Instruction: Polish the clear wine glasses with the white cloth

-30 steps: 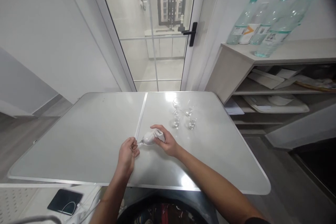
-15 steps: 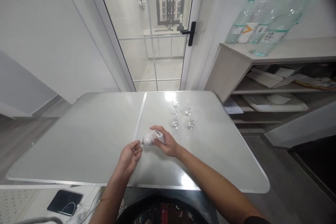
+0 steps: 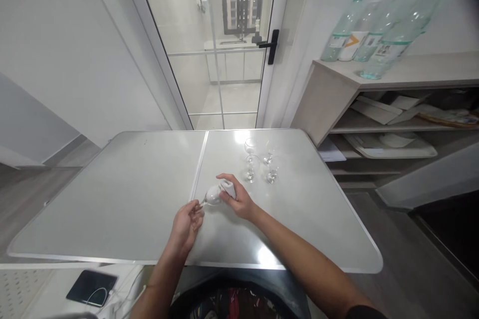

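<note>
A clear stemmed glass (image 3: 212,196) lies on its side in the air above the table, between my two hands. My left hand (image 3: 188,219) is closed around its foot and stem end. At the rim, my right hand (image 3: 239,200) grips a folded white cloth (image 3: 228,188) pressed against the glass; part of the cloth seems to be inside the bowl. Behind my right hand several similar stemmed glasses stand in a cluster, among them a front left glass (image 3: 250,174) and a front right glass (image 3: 272,175).
The pale folding table (image 3: 123,194) has a metal seam left of the glasses. A dark tablet (image 3: 92,287) with cables lies below its front left edge. At the right stands a shelf unit (image 3: 333,94) with several plastic bottles (image 3: 389,50) on top. A glazed door (image 3: 232,94) is behind.
My right hand and the cloth have shifted slightly up and right at the rim, showing more of the bowl. My left hand stays on the foot end.
</note>
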`<state>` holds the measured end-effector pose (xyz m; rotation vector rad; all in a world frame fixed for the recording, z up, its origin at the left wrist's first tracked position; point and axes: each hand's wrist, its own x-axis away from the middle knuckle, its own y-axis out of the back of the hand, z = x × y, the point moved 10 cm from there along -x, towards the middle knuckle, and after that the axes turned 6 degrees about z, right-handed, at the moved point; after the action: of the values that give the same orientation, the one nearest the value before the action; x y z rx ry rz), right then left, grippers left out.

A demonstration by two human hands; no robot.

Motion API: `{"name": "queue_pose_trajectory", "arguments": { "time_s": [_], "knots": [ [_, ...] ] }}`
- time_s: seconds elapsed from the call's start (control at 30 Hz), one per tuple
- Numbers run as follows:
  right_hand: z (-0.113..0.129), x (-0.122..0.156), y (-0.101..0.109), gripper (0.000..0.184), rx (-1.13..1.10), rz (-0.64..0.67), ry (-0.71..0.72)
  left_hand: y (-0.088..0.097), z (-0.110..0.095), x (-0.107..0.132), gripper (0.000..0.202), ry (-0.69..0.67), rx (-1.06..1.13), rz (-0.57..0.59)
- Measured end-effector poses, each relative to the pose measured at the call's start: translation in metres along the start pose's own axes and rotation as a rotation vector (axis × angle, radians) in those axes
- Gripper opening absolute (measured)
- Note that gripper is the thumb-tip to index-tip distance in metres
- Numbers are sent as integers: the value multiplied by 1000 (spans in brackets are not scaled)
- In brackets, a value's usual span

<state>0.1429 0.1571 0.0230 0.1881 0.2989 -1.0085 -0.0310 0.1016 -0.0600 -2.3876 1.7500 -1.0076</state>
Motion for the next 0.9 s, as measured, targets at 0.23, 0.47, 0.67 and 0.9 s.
{"name": "queue_pose_trajectory", "arguments": {
  "time_s": [0.23, 0.47, 0.67, 0.9],
  "knots": [
    [-13, -1, 13, 43, -103, -178, -72, 3, -38, 27, 22, -489, -383, -94],
    [-11, -1, 12, 41, -153, -151, -108, 1, -10, 9, 32, -236, -215, -34],
    [-4, 1, 28, 41, -51, -262, -57, -7, -5, 5, 40, -106, -273, 177],
    [-11, 3, 22, 47, 29, -277, -48, -6, 9, 22, 45, -97, -484, 313]
  ]
}}
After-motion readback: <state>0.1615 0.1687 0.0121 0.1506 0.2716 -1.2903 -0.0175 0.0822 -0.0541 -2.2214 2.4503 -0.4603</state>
